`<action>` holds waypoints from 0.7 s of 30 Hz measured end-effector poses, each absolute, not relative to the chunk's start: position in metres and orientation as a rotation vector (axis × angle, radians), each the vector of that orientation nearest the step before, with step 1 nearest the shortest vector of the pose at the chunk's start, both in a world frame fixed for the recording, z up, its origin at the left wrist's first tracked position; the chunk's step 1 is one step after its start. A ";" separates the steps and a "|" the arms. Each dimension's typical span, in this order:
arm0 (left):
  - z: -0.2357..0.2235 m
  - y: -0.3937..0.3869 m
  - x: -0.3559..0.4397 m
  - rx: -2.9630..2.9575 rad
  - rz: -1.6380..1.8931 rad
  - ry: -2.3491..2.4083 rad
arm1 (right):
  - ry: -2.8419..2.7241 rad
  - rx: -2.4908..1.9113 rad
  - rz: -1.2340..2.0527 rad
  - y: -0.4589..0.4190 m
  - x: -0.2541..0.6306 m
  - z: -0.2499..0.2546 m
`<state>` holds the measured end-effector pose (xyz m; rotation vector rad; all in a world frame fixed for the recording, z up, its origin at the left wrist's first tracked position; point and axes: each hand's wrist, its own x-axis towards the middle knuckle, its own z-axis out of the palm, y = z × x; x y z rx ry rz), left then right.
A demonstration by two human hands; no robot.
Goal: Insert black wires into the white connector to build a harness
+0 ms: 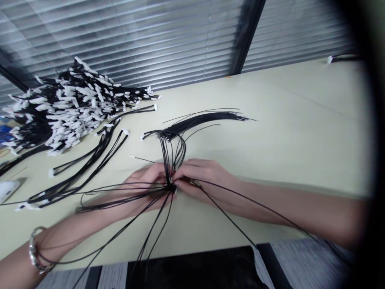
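Near the table's front, my left hand (150, 180) is closed on a black wire harness (172, 187), whose many thin wires fan out left, right and toward the edge. My right hand (195, 174) meets it from the right, thumb and fingertips pinched on black wire at the harness's middle. What exactly sits between those fingertips is hidden. Some of the wires rise from the hands and arch away over the table. Just beyond lies a bundle of loose black wires (207, 120), and a single short wire (142, 159) pokes out by my left hand.
A big heap of black cables with white connectors (81, 104) stands at the back left. More finished-looking cables (93, 164) lie in front of it. A white rounded object (8, 189) sits at the left edge. Window blinds (180, 44) border the table (288, 132).
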<state>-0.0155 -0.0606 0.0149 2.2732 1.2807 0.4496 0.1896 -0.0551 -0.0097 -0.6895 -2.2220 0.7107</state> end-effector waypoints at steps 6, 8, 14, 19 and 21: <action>0.011 -0.062 -0.016 2.206 0.449 1.259 | -2.176 -0.692 0.856 -0.054 0.187 -0.015; 0.009 -0.062 -0.014 2.157 0.497 1.272 | -2.108 -0.704 0.957 -0.054 0.188 -0.013; 0.008 -0.057 -0.010 1.928 0.674 1.088 | -1.745 -0.772 1.074 -0.043 0.197 -0.001; 0.019 -0.053 -0.011 1.709 0.862 1.034 | -1.237 -0.782 1.146 -0.014 0.225 0.011; 0.022 -0.053 -0.013 1.628 0.965 1.025 | -1.193 -0.809 1.144 -0.007 0.233 0.013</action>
